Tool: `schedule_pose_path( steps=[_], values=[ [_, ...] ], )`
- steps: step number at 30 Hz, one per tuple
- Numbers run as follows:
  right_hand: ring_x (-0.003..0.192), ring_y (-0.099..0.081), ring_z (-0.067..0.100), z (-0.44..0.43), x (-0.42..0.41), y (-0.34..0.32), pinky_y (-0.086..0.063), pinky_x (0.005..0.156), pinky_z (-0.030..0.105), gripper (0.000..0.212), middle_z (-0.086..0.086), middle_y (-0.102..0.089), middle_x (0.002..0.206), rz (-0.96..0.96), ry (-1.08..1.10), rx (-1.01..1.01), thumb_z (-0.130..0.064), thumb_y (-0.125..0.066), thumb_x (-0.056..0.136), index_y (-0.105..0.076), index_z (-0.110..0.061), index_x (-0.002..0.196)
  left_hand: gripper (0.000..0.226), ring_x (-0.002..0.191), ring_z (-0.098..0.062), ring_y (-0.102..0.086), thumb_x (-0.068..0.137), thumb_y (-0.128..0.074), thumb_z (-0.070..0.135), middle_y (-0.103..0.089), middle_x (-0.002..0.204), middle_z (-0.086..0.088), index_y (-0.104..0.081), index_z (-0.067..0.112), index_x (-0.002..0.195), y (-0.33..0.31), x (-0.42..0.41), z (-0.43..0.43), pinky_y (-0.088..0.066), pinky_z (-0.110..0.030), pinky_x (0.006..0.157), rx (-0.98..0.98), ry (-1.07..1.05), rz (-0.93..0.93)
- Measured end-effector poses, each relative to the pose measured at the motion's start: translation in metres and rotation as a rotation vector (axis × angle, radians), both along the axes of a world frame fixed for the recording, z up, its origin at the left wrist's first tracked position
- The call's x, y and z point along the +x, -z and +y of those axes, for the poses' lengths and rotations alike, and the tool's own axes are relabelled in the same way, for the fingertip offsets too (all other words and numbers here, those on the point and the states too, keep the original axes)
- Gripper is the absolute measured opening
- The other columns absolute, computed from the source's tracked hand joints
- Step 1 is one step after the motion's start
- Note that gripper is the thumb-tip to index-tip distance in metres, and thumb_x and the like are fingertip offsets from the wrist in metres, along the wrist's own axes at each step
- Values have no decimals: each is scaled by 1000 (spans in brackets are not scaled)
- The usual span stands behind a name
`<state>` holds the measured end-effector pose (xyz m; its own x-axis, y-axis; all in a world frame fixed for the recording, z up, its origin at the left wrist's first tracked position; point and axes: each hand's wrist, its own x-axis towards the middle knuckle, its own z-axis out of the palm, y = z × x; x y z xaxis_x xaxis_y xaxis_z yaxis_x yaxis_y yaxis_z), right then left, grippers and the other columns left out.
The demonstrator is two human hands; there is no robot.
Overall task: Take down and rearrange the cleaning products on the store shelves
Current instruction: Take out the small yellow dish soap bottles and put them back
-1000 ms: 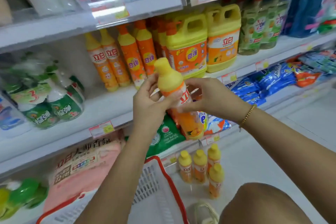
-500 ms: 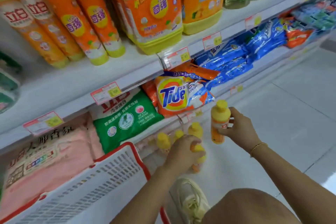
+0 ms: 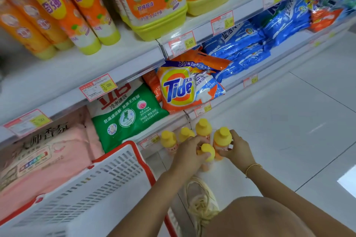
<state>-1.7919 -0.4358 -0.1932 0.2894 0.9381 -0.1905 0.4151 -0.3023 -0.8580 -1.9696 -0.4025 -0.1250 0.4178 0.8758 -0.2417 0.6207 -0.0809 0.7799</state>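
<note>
Several small orange dish-soap bottles with yellow caps stand in a cluster on the white floor by the shelf foot. My right hand [image 3: 236, 149] grips the rightmost bottle [image 3: 222, 138], which stands upright among the others. My left hand [image 3: 189, 152] curls around the nearest bottle [image 3: 207, 153], whose yellow cap sticks out past my fingers. Two more bottles [image 3: 168, 140] stand behind my left hand, partly hidden. Tall orange bottles [image 3: 82, 11] and yellow jugs [image 3: 156, 5] fill the shelf above.
A white basket with a red rim [image 3: 115, 171] sits at lower left beside my left arm. Detergent bags lie on the low shelf: pink [image 3: 44, 156], green [image 3: 129, 113], Tide [image 3: 185, 88], blue [image 3: 250, 44]. My shoe [image 3: 200, 198] and knee are below the bottles.
I have lowered the bottle from chest height down to the floor and set it among the others. My view has dropped toward the low shelf; my left hand took hold of the nearest bottle.
</note>
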Motion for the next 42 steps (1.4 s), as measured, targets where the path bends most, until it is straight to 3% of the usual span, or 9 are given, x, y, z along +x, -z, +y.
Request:
schedule_pose_path(
  steps=[10,14,17,20,24,28,31,36,42],
  values=[
    [94,-59,19,-17,-7,-5,-51,85,35,49,-5,-61,96,75,10,-111,-11,-83,67,-55,-21,105,39,104,-15,-64,84,-69,10,-70,113,-4,-65,16,123,-8,-4,-7,-51,-33,94,8,0,-18],
    [99,-60,21,1,9,-41,-47,84,29,53,6,-63,110,-137,-161,-300,-15,-83,67,-60,-13,115,30,94,-4,-60,90,-65,15,-67,107,5,-66,12,119,-24,-15,-8,-45,-6,80,17,-55,-37],
    [104,-57,20,27,19,-110,-43,83,25,44,5,-63,112,-449,-316,-361,-18,-77,75,-62,-13,116,13,75,-3,-61,92,-62,22,-68,82,9,-72,13,95,-56,-31,2,-46,-13,67,154,-153,-82],
    [81,-60,18,52,-3,-194,-41,64,24,9,3,-67,82,-615,-242,-35,-24,-71,80,-66,-16,79,29,61,-13,-61,91,-60,34,-62,63,-2,-60,16,67,-110,-56,18,-48,-24,57,299,-312,-145],
    [54,-50,11,84,-70,-296,-35,51,23,30,-6,-53,52,-478,-228,503,-34,-66,83,-58,-13,63,46,55,-31,-53,90,-62,34,-56,58,-22,-50,2,58,-189,-102,44,-46,-33,57,531,-500,-285],
    [61,-50,17,147,-137,-342,-28,54,30,29,-3,-55,60,-537,-432,666,-36,-63,86,-55,-19,65,34,69,-31,-61,87,-67,31,-61,60,-6,-57,10,63,-240,-162,91,-52,-40,69,598,-638,-347],
    [79,-60,20,192,-186,-333,-41,62,30,25,2,-67,81,-656,-519,582,-38,-61,87,-64,-14,82,7,77,-16,-63,86,-69,23,-67,80,2,-65,17,84,-260,-207,136,-56,-40,81,581,-701,-359],
    [101,-55,26,221,-238,-288,-45,81,32,29,11,-61,107,-746,-625,412,-35,-55,89,-63,-11,102,33,96,-27,-67,75,-78,17,-69,106,-14,-63,5,102,-265,-263,215,-52,-36,85,526,-808,-247],
    [105,-49,22,222,-246,-271,-44,82,30,26,6,-56,105,-705,-528,484,-32,-52,89,-62,-13,104,37,98,-19,-64,86,-69,26,-65,114,1,-61,11,120,-272,-270,269,-49,-28,80,452,-807,-224]
  ],
)
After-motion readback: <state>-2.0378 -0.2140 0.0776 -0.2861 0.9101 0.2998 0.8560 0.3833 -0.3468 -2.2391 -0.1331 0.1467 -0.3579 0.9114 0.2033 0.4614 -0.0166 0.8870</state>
